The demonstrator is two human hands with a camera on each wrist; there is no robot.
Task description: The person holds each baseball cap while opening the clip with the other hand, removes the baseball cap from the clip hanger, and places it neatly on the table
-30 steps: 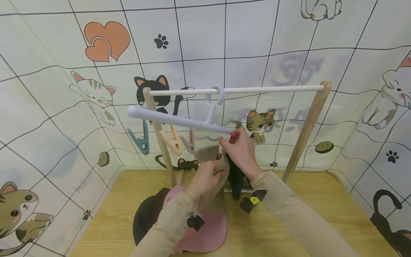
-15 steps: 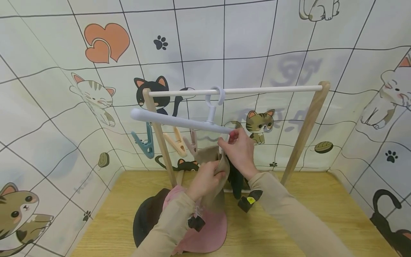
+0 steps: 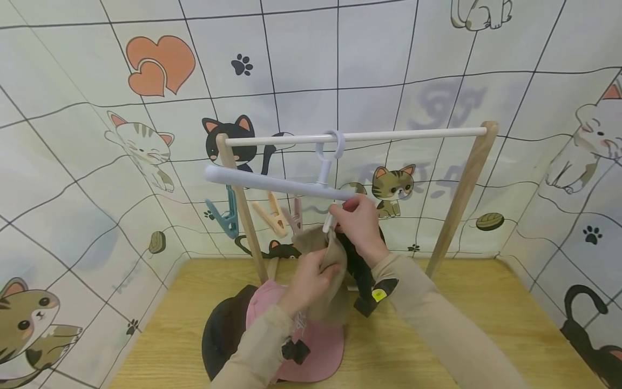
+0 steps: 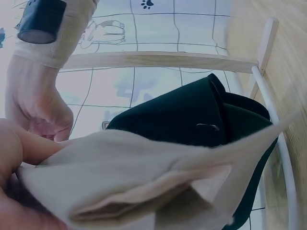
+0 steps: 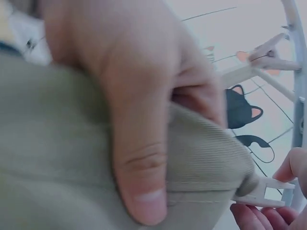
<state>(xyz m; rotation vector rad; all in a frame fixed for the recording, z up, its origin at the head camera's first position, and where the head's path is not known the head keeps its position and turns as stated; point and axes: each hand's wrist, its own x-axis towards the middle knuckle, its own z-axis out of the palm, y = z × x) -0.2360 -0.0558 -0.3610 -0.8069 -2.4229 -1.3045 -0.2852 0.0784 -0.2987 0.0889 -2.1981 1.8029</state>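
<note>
In the head view my left hand [image 3: 308, 278] grips a folded beige cap [image 3: 335, 270] beneath the lavender hanger [image 3: 282, 183]. My right hand [image 3: 358, 224] is raised at the hanger's right end, its thumb and fingers pinching a white clothespin [image 3: 330, 219]. From the right wrist, the clothespin [image 5: 266, 191] shows its jaws at a corner of the beige fabric [image 5: 206, 158], with my left thumb lying over the cloth. Behind the beige fabric [image 4: 129, 167] in the left wrist view hangs a dark green cap [image 4: 172, 115] with a small metal buckle.
The hanger hooks over a white rod [image 3: 413, 133] on wooden posts. Blue [image 3: 225, 216], yellow [image 3: 273, 216] and pinkish [image 3: 295, 213] clothespins hang at its left. A pink cap [image 3: 320, 351] and a black-and-brown cap [image 3: 221, 329] lie on the wooden table [image 3: 418, 346].
The hanger has shifted slightly right, and its hanging clothespins have swung right. My right hand has tilted the white clothespin, which shows more now; the beige cap stays in my left hand.
</note>
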